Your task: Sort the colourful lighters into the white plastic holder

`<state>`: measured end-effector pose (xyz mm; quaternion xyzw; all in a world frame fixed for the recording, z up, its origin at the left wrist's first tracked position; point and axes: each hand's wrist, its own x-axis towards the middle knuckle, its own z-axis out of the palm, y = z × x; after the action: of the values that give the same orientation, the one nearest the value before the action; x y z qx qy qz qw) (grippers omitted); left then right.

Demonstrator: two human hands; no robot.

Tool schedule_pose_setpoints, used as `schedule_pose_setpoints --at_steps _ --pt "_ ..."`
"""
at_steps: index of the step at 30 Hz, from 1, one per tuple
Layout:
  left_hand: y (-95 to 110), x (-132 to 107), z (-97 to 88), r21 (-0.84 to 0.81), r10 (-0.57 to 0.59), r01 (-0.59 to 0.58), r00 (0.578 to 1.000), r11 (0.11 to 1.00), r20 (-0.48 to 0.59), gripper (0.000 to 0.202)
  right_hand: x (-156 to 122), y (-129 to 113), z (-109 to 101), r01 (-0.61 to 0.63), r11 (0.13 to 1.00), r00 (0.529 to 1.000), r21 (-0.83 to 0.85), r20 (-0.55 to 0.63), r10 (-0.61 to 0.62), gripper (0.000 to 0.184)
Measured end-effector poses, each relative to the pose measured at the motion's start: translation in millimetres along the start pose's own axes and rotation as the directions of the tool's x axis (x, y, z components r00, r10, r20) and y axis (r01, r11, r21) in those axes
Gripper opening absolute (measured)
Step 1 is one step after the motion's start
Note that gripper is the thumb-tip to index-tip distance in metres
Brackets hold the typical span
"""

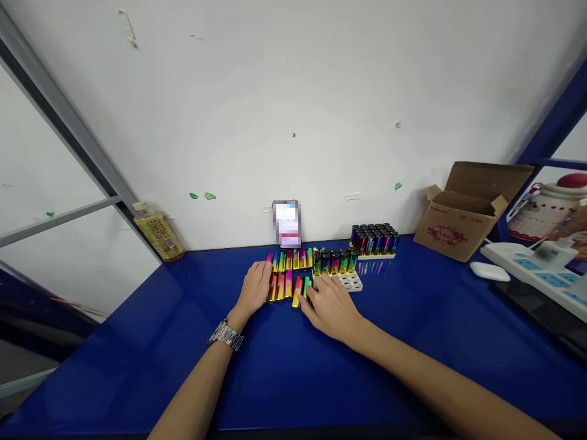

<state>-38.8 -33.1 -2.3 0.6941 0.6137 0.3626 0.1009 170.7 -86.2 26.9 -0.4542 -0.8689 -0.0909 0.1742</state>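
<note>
Rows of shiny rainbow-coloured lighters (pixel 288 273) lie flat on the blue table (pixel 284 360), near the wall. My left hand (pixel 255 289), with a metal watch on its wrist, rests against the left end of the front row, fingers curled on the lighters. My right hand (pixel 329 305) is pinched on one lighter (pixel 298 292) at the right end of that row. Just behind my right hand a white slotted tray (pixel 349 281) holds several lighters upright. A second tray (pixel 374 239), full of upright lighters, stands further back to the right.
A bottle of yellowish drink (pixel 159 233) leans in the back left corner. An open cardboard box (pixel 468 211), a white mouse (pixel 490 271) and a power strip (pixel 536 273) sit at the right. A small blurred card (pixel 287 223) stands against the wall.
</note>
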Motion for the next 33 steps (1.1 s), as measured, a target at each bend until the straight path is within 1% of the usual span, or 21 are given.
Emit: schedule_pose_setpoints --at_steps 2,4,5,8,11,12,14,16,17,18,19,21,23,25,27,28,31,33 --pt "0.1 0.2 -0.3 0.010 -0.009 0.009 1.000 1.000 0.009 0.043 -0.4 -2.5 -3.4 -0.109 0.994 0.993 0.022 0.042 0.108 0.044" --pt "0.2 0.2 -0.4 0.011 -0.015 0.015 1.000 1.000 0.012 0.043 0.7 -5.6 -6.9 -0.210 0.977 0.971 0.030 0.126 0.205 0.046" --pt "0.2 0.1 -0.4 0.010 -0.016 0.016 1.000 1.000 0.012 0.043 1.5 -6.8 -8.5 -0.243 0.969 0.957 0.035 0.174 0.234 0.044" --pt "0.0 -0.3 0.1 0.006 -0.020 0.020 1.000 1.000 0.009 0.043 3.4 -7.0 -11.9 -0.301 0.951 0.921 0.064 0.279 0.273 0.031" --pt "-0.1 -0.5 0.5 0.007 -0.028 0.028 1.000 1.000 0.006 0.044 3.7 -1.2 -14.2 -0.336 0.934 0.909 0.124 0.301 0.288 0.014" --pt "0.0 -0.5 0.5 0.007 -0.029 0.029 1.000 1.000 0.006 0.044 3.3 1.6 -14.9 -0.341 0.925 0.908 0.170 0.313 0.277 0.012" --pt "0.1 -0.5 0.4 0.006 -0.031 0.031 1.000 1.000 0.005 0.045 1.7 7.1 -16.5 -0.370 0.876 0.888 0.309 0.394 0.237 0.023" --pt "0.1 -0.3 0.3 0.005 -0.033 0.033 0.999 0.999 0.005 0.045 -0.6 11.9 -18.3 -0.444 0.765 0.843 0.466 0.508 0.180 0.030" --pt "0.1 -0.3 0.3 0.005 -0.033 0.033 0.999 0.999 0.005 0.045 -1.6 14.0 -19.1 -0.474 0.697 0.833 0.538 0.531 0.156 0.030" --pt "0.1 -0.2 0.3 0.004 -0.034 0.034 0.999 0.999 0.005 0.045 -2.2 16.0 -19.7 -0.483 0.631 0.841 0.608 0.523 0.139 0.027" --pt "0.1 -0.2 0.3 0.003 -0.034 0.034 0.999 0.999 0.007 0.045 -2.2 18.0 -20.0 -0.469 0.570 0.863 0.675 0.488 0.132 0.024" --pt "0.4 -0.2 0.1 0.002 -0.035 0.035 0.999 0.999 0.012 0.045 -0.4 22.3 -19.2 -0.396 0.451 0.916 0.800 0.377 0.134 0.019" --pt "1.4 -0.3 -0.6 0.003 -0.036 0.036 0.999 0.999 0.017 0.045 3.1 27.2 -15.9 -0.310 0.332 0.950 0.891 0.282 0.131 0.017" --pt "3.0 -0.6 -1.5 0.006 -0.042 0.042 0.999 0.999 0.018 0.046 6.4 31.6 -10.4 -0.223 0.238 0.972 0.945 0.196 0.132 0.016" --pt "4.8 -0.9 -2.3 0.008 -0.050 0.050 0.999 0.999 0.019 0.046 7.8 34.0 -4.3 -0.183 0.156 0.975 0.971 0.159 0.154 0.016" --pt "5.6 -1.1 -2.7 0.007 -0.054 0.054 0.998 0.999 0.020 0.046 7.7 34.2 -1.6 -0.198 0.111 0.966 0.974 0.175 0.188 0.017" --pt "7.6 -1.3 -3.1 0.006 -0.058 0.058 0.998 0.998 0.022 0.046 5.9 32.8 2.6 -0.279 -0.035 0.918 0.960 0.277 0.283 0.023" --pt "8.3 -1.4 -3.0 0.011 -0.060 0.060 0.998 0.998 0.016 0.047 5.3 32.4 2.8 -0.287 -0.102 0.911 0.953 0.304 0.278 0.013"
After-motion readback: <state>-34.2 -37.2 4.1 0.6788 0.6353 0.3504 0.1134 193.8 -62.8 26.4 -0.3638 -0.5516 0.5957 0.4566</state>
